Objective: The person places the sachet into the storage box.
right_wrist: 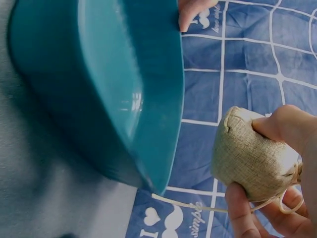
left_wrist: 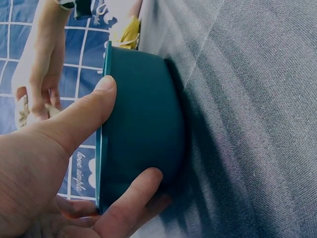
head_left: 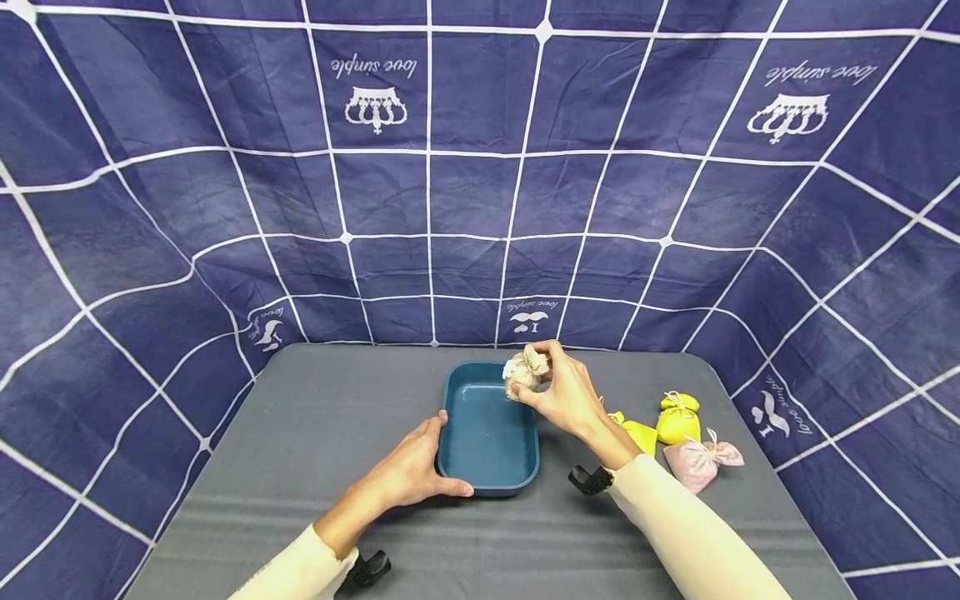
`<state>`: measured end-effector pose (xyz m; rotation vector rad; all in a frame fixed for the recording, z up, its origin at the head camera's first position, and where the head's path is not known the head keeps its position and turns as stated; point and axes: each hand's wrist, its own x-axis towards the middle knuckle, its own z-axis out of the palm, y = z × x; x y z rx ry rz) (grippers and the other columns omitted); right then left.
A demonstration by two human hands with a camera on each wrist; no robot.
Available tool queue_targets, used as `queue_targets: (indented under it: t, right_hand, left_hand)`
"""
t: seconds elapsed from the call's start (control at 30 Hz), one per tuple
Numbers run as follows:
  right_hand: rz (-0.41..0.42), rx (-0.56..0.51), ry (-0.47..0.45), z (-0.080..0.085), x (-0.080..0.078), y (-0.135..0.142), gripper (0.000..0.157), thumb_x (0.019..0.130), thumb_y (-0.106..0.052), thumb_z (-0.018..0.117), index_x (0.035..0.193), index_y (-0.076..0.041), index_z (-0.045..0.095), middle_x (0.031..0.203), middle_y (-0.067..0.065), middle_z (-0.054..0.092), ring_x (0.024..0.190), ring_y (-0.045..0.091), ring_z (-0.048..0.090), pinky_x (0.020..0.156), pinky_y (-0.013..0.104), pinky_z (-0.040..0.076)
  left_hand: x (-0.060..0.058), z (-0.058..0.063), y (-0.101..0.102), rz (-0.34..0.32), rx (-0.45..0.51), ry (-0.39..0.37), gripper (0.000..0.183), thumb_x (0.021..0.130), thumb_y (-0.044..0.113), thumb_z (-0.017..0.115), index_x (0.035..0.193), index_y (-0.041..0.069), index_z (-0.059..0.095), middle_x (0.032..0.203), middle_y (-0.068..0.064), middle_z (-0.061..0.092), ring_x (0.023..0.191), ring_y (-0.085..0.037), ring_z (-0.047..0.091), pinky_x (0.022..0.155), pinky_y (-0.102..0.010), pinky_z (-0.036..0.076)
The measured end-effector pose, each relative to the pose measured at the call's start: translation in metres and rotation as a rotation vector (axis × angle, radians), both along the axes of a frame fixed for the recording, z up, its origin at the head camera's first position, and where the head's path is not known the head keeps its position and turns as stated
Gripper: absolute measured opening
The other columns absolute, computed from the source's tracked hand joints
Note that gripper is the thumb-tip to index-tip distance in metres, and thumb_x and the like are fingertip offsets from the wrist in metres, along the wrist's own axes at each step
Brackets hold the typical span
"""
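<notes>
A teal-blue rectangular plastic container point(head_left: 488, 442) sits on the grey cloth, with nothing seen inside it. My left hand point(head_left: 408, 471) grips its near left corner; the thumb and fingertips lie on the outer walls point(left_wrist: 143, 109) and rim. Above the far right corner of the container, my right hand point(head_left: 568, 397) holds a small beige drawstring pouch point(head_left: 522, 373). The right wrist view shows thumb and fingers pinching this burlap pouch point(right_wrist: 247, 153) near its tied neck, with a pale cord point(right_wrist: 188, 204) trailing. The pouch is clear of the container wall.
To the right lie a yellow pouch point(head_left: 678, 425), another yellow pouch point(head_left: 642, 435) partly hidden by the right arm, and a pink pouch point(head_left: 693, 465). Dark blue curtain point(head_left: 480, 192) with white lines surrounds the grey table point(head_left: 300, 433) at the back and sides.
</notes>
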<state>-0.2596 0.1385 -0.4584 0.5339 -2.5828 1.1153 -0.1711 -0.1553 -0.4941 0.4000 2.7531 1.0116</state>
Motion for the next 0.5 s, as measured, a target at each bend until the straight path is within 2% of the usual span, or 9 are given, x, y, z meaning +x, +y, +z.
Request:
queue_targets:
  t: [0.17,0.33,0.5]
  right_hand:
    - [0.045,0.008,-0.027,0.003,-0.008,-0.009,0.065,0.093,-0.023,0.098,0.147,-0.007,0.064,0.128,0.012,0.082,0.101,0.029,0.088,0.092,0.048,0.072]
    - [0.091,0.048,-0.027,0.002,-0.018,-0.020,0.065,0.092,-0.022,0.099,0.146,-0.005,0.066,0.125,0.014,0.083,0.098,0.026,0.087,0.088,0.042,0.071]
    - [0.099,0.113,-0.021,-0.001,-0.027,-0.031,0.066,0.090,-0.027,0.102,0.143,-0.006,0.069,0.120,0.011,0.083,0.095,0.020,0.081,0.085,0.036,0.068]
  left_hand:
    - [-0.001,-0.001,0.001,0.000,0.003,0.005,0.138,0.079,0.047,0.110,0.175,-0.014,0.033,0.178,-0.036,0.047,0.164,-0.054,0.053,0.134,-0.066,0.046]
    - [-0.001,-0.001,0.000,-0.004,-0.008,-0.006,0.139,0.079,0.049,0.110,0.176,-0.014,0.032,0.179,-0.036,0.046,0.165,-0.053,0.052,0.135,-0.065,0.046]
    - [0.000,0.000,0.000,-0.008,-0.002,-0.009,0.138,0.079,0.048,0.110,0.175,-0.014,0.032,0.179,-0.036,0.046,0.164,-0.053,0.052,0.134,-0.066,0.046]
